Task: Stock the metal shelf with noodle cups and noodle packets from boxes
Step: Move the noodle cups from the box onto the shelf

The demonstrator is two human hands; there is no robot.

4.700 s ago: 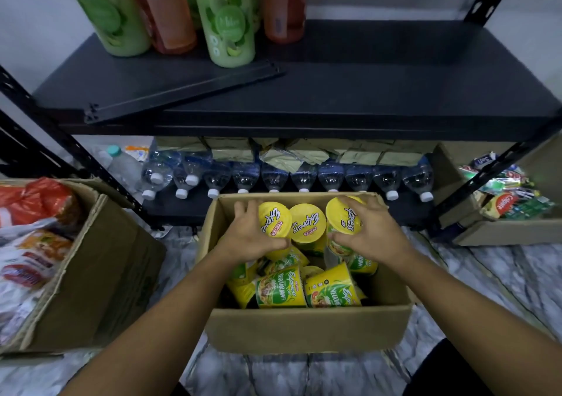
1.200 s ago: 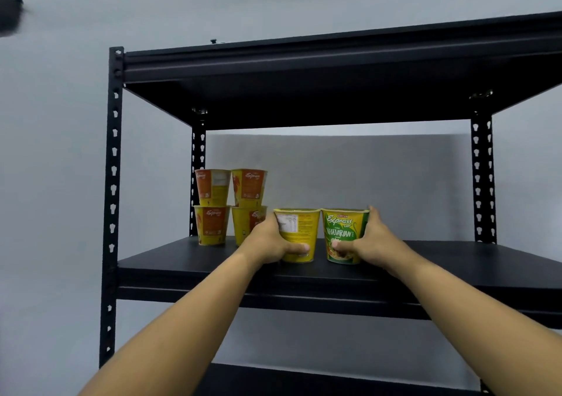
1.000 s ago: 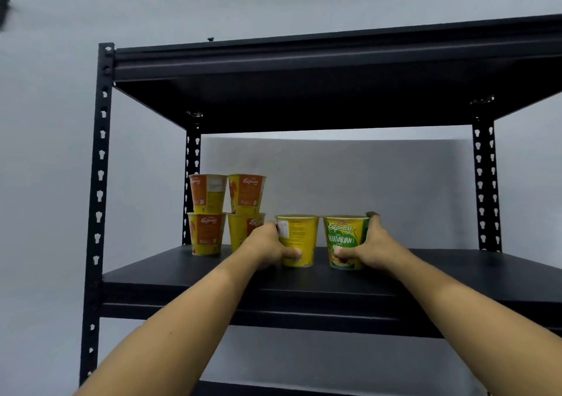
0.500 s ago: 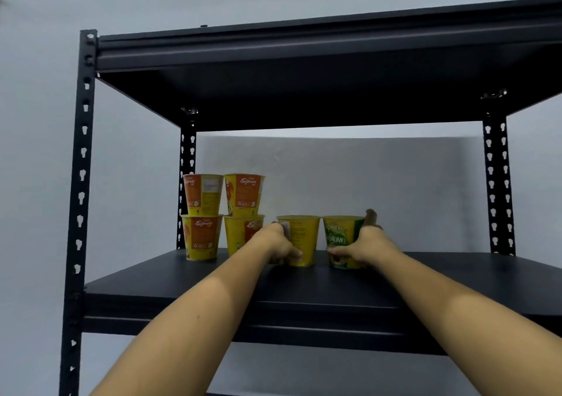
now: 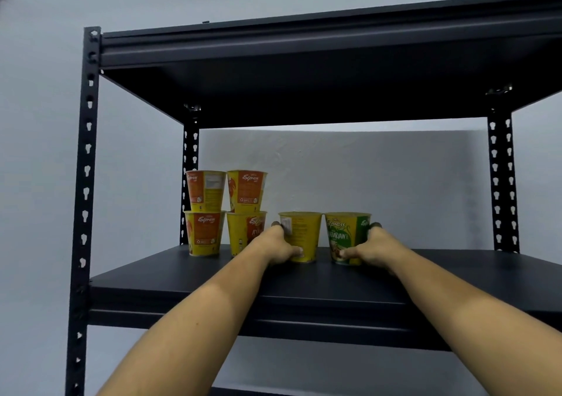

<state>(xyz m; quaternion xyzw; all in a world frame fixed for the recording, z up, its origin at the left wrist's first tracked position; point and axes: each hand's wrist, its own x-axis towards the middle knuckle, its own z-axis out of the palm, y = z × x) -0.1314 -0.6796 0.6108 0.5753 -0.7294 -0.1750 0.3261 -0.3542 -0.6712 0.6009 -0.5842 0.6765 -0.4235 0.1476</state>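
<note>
The yellow noodle cup [image 5: 304, 236] stands upright on the middle board [image 5: 213, 277] of the black metal shelf [image 5: 86, 183], and its base looks to rest on the dark surface. My left hand [image 5: 273, 246] grips it from the left side: my thumb lies across the low front of the cup and my fingers curl round the back, with one fingertip showing at the rim. Just beside it on the right, with a narrow gap between them, stands the green-and-yellow noodle cup [image 5: 342, 237], also upright on the board. My right hand [image 5: 374, 246] grips that one from the right side in the same way, with the thumb low across the front and the fingers wrapped behind it. Both my forearms reach up and forward over the front edge of the board.

To the left of my left hand, at the back left corner of the board, four orange-and-yellow cups [image 5: 206, 190] are stacked two on two. The lower right one of these sits just beside my left wrist, and part of it is hidden behind it. Whether my hand touches it I cannot tell.

Above the cups, the underside of the upper board [image 5: 304, 85] spans the frame. Perforated back posts [image 5: 500, 167] rise at both rear corners, and a pale grey wall [image 5: 349, 167] shows behind the shelf.
</note>
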